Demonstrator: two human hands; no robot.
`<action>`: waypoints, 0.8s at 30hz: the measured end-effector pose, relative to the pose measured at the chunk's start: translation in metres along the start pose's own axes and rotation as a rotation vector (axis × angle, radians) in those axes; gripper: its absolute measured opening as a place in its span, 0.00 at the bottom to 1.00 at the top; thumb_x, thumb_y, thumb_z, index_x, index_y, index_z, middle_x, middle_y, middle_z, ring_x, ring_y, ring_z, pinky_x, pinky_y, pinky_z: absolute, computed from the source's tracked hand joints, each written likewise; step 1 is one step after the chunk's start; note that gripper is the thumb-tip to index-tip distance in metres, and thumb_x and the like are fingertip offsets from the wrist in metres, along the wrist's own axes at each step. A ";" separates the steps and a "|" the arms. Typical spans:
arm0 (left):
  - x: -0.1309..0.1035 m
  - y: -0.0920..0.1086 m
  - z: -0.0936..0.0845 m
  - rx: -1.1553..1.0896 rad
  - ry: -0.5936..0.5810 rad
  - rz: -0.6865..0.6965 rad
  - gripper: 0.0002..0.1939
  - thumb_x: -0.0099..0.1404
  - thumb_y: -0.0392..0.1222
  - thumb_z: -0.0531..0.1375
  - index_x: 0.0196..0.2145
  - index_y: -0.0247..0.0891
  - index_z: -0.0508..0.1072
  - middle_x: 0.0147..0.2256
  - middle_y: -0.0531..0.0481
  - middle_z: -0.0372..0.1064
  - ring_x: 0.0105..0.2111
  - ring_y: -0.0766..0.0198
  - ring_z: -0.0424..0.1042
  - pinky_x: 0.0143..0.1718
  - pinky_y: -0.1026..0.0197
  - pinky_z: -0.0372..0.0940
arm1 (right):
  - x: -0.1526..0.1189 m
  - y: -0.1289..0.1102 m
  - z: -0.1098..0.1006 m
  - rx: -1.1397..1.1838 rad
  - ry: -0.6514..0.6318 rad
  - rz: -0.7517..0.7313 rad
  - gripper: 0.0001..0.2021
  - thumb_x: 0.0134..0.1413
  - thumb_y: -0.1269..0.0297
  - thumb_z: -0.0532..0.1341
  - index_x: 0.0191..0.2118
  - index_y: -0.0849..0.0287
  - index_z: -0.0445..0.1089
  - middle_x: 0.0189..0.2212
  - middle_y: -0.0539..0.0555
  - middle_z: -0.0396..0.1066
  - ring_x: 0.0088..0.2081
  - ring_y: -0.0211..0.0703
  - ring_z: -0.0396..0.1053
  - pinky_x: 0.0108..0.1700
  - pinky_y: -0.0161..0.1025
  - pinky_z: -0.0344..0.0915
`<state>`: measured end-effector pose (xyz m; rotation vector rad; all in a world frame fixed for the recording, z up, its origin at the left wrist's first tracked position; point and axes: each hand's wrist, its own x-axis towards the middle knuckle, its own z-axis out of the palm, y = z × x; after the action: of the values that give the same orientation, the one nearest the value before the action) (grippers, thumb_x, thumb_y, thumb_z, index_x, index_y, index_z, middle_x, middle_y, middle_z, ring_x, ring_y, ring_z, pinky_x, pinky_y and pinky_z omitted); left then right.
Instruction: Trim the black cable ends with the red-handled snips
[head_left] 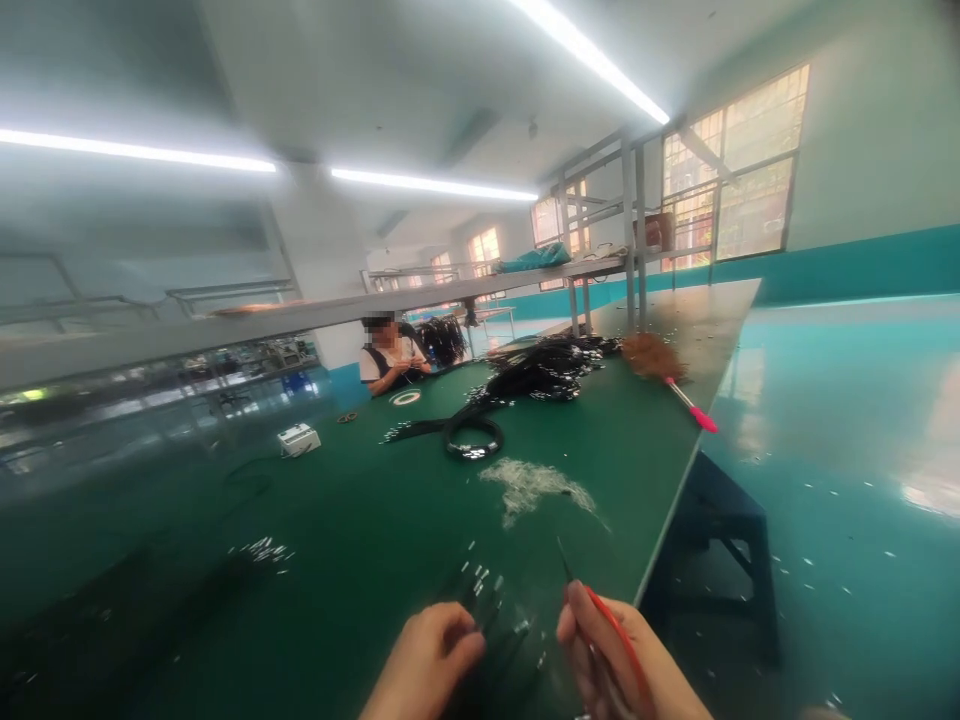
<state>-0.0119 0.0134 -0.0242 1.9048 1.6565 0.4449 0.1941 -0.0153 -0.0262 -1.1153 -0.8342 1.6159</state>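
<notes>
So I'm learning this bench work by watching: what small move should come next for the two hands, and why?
Probably bring the red-handled tool in the right hand leftward to the black wire ends pinched by the left hand. The tool's tip points up, apart from the wires, whose ends fan out toward it.

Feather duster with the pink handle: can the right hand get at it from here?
Probably not. The duster lies far up the table, and the right hand is already holding a red-handled tool.
</notes>
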 end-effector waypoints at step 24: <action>-0.021 0.038 -0.005 -0.333 0.110 0.153 0.14 0.58 0.49 0.57 0.27 0.34 0.73 0.24 0.51 0.67 0.25 0.64 0.62 0.28 0.64 0.58 | 0.006 -0.003 0.029 -0.005 -0.053 -0.265 0.16 0.30 0.65 0.71 0.33 0.58 0.75 0.27 0.50 0.75 0.33 0.46 0.71 0.39 0.40 0.64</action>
<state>0.0114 -0.0089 0.0058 1.7860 1.4037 0.8451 0.1666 -0.0087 -0.0154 -0.9255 -0.9778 1.4279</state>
